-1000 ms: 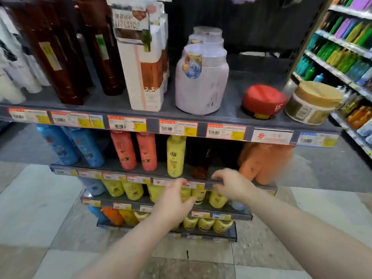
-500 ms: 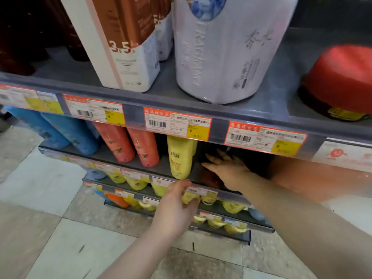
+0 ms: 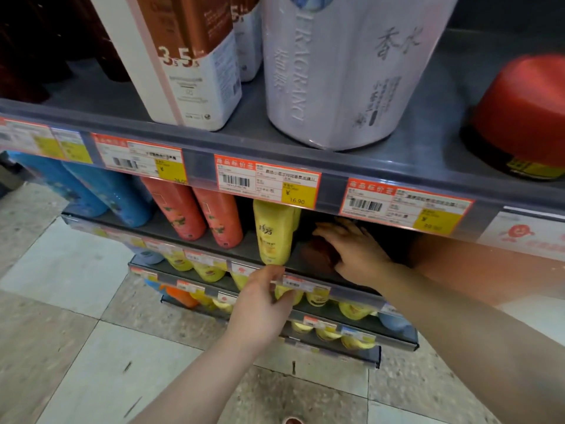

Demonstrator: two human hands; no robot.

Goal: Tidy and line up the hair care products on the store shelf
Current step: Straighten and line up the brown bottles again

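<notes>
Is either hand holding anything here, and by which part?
The left hand pinches the shelf rail below the yellow bottle. The right hand lies spread on a dark bottle; whether it grips cannot be told.

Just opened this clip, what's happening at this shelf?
A person is tidying the second shelf down. The right hand reaches into the dark gap beside the yellow bottle, fingers spread over a dark brown product set back there. The left hand holds the front rail of that shelf, just below the yellow bottle. Nothing looks lifted yet.
</notes>
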